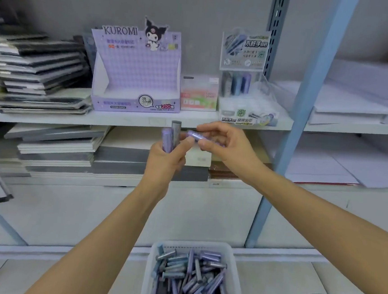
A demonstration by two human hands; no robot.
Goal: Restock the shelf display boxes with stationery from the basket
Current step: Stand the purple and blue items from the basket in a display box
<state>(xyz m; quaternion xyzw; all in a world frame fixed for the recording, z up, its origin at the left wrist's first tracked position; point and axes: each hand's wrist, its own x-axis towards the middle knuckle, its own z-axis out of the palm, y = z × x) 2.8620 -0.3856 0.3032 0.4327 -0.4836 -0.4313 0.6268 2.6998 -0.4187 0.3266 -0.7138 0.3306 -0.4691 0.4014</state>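
Head cam: the left hand (166, 158) is gripping two tubes upright, a purple tube (167, 139) and a grey tube (176, 133), with the fingers curled tight round both. The right hand (225, 147) is pinching a second purple tube (195, 134) sideways between thumb and fingertips, its free end just beside the left thumb. Both hands are hovering just in front of the shelf edge (50, 118).

At 11 o'clock from the hands the Kuromi display box (121, 104) is sitting with its low front wall right at that edge, open above. At 1 o'clock the clear display box (244, 99) is crowding the blue post (304, 109), and a small pink-green box (199, 93) is sitting between the two. Stacked notebooks (35, 67) are filling 9 o'clock.

The basket (194, 243) is sitting at 6 o'clock, between the forearms, piled with loose tubes (190, 280).
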